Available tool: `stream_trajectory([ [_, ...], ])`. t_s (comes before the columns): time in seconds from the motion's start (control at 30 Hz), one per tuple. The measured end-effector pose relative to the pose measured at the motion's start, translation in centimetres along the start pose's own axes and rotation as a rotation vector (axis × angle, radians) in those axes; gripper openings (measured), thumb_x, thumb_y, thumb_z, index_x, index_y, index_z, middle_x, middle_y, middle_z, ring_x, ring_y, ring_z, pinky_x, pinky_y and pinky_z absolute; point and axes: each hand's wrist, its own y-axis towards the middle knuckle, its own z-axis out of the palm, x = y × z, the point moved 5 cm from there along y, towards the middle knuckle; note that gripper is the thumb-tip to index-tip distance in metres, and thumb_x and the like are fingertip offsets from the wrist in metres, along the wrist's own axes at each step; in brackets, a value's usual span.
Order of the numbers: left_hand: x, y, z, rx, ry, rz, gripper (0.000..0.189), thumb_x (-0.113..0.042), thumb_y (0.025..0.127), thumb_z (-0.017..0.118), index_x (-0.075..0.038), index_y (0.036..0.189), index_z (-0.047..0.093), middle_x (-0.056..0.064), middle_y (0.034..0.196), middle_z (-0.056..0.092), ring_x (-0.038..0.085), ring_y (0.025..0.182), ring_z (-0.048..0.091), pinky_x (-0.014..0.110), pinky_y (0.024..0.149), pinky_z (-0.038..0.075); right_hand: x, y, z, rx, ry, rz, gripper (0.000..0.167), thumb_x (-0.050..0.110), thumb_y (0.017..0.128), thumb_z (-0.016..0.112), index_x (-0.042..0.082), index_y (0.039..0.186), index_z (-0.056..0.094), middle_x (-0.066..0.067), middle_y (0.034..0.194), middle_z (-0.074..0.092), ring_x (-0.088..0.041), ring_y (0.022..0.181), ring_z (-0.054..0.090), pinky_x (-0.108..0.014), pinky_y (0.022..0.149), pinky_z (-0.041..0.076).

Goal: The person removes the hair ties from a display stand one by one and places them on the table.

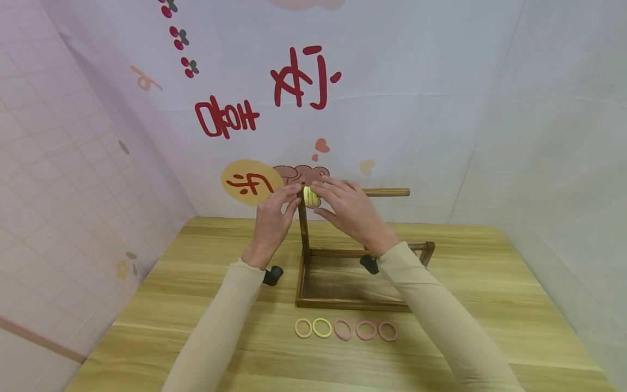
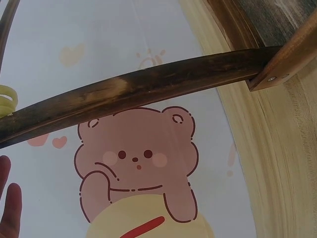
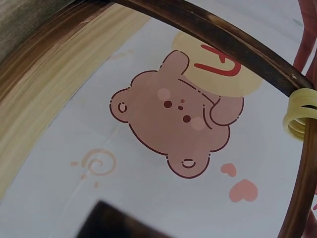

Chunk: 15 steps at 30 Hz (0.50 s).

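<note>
Several yellow rings sit bunched on the horizontal rod of a dark wooden stand, right against the top of its upright post. My left hand is on the left side of the post top, its fingertips close to it. From the right, my right hand reaches over the rod with fingers fairly straight, their tips right at the rings. In the right wrist view the yellow rings hang loosely around the rod, beside the post. Most of both hands lies outside the wrist views.
On the table, in front of the stand's base, lies a row of loose rings: an orange ring, a yellow ring and several pink ones. A printed cloth wall stands behind the table.
</note>
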Motion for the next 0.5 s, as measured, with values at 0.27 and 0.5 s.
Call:
stream_trajectory([
  [0.27,0.0,-0.04,0.0,-0.009,-0.002,0.018,0.027,-0.001,0.095,0.073,0.004,0.121,0.071,0.017,0.125,0.072,0.031,0.099,0.074,0.043,0.087,0.061,-0.18,0.24,0.49,-0.001,-0.027,0.007,0.056,0.024,0.088,0.086,0.006,0.137,0.066,-0.008,0.136,0.068,-0.028,0.131,0.06,-0.049,0.102,0.052],
  [0.5,0.04,0.0,0.04,-0.011,-0.006,0.014,0.026,0.0,0.094,0.074,0.004,0.12,0.071,0.017,0.125,0.072,0.031,0.098,0.075,0.044,0.087,0.061,-0.27,0.38,0.88,0.029,-0.054,0.024,0.056,0.026,0.089,0.085,0.007,0.137,0.066,-0.008,0.136,0.068,-0.027,0.13,0.061,-0.049,0.101,0.052],
])
